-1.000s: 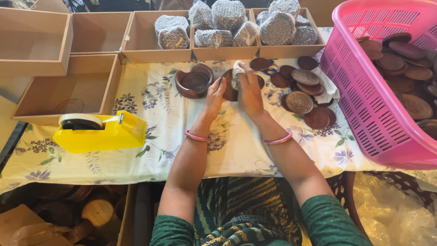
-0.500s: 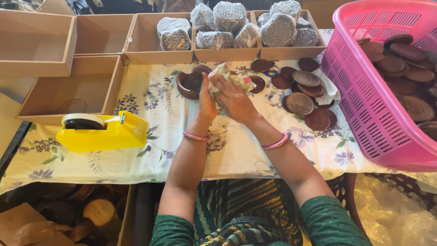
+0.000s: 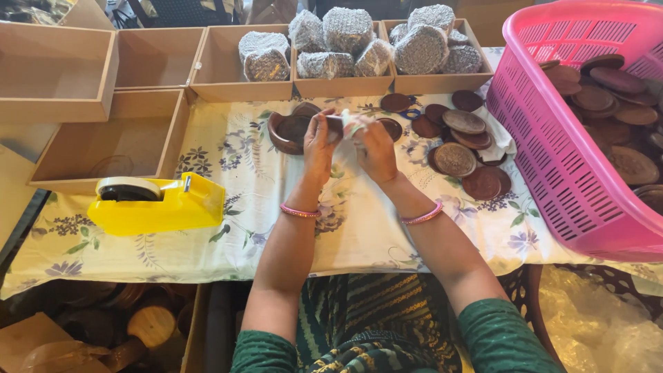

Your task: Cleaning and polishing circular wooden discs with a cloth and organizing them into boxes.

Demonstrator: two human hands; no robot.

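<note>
My left hand [image 3: 319, 146] and my right hand [image 3: 376, 148] are raised together over the flowered tablecloth [image 3: 242, 228], both gripping a small item partly wrapped in clear bubble wrap [image 3: 351, 124]. What is inside the wrap is hidden by my fingers. Just behind my left hand sit dark brown wooden bowls [image 3: 290, 130]. A spread of flat brown round discs [image 3: 464, 148] lies to the right of my right hand.
A yellow tape dispenser [image 3: 155, 204] stands at the left. Open wooden boxes [image 3: 103, 141] line the back and left; some hold bubble-wrapped bundles [image 3: 349, 41]. A pink plastic basket [image 3: 552, 145] with more brown discs stands at the right.
My hands lifted off the cloth, bringing the item and bubble wrap up with them, and closed the wrap around it between both hands.
</note>
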